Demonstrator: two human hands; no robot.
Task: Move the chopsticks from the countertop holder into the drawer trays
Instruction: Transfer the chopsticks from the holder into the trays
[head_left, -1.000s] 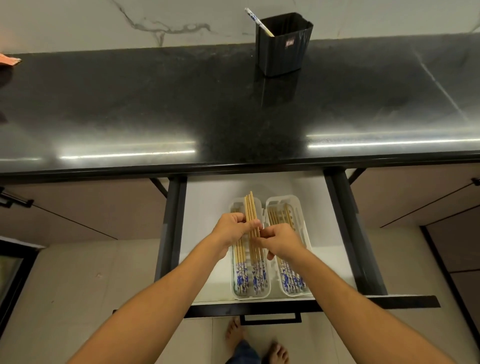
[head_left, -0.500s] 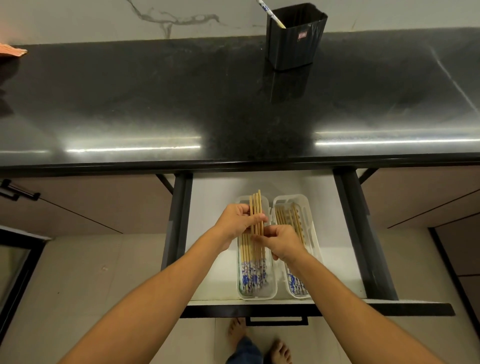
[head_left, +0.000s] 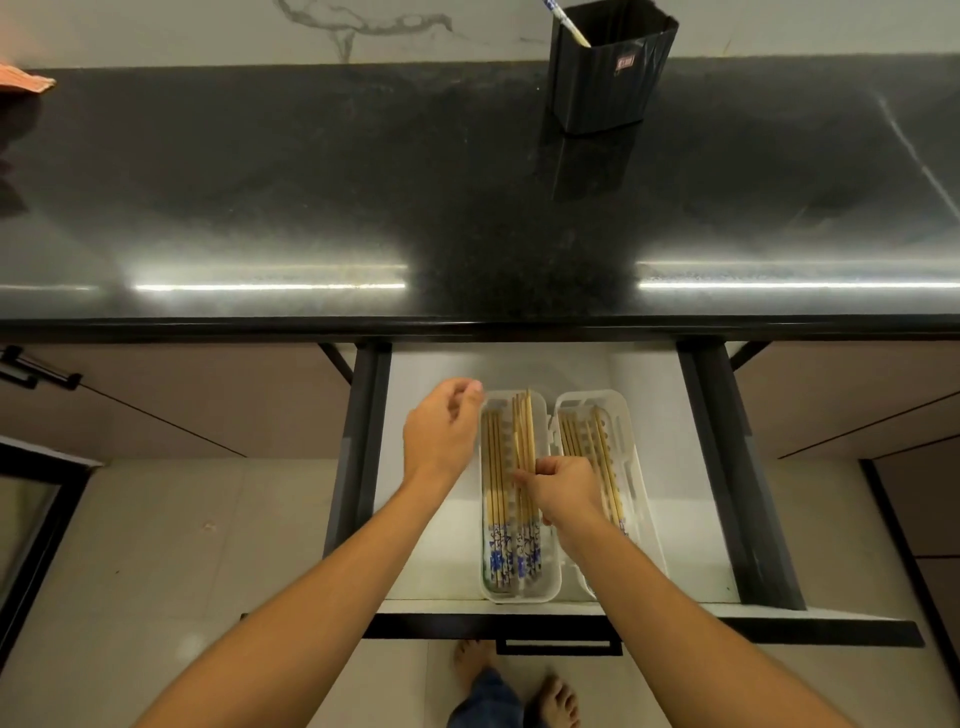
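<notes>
In the drawer (head_left: 431, 545), two trays (head_left: 549, 590) hold chopsticks (head_left: 493, 467); right hand (head_left: 563, 491) pinches some, left hand (head_left: 441, 431) hovers relaxed, empty.

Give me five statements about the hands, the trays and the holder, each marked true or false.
1. The drawer is open. True.
2. The black holder is empty. False: one chopstick sticks out of it.
3. The right hand grips chopsticks over the left tray. True.
4. The left hand holds chopsticks. False: it holds nothing, beside the left tray.
5. Only the left tray holds chopsticks. False: the right tray holds some too.
</notes>
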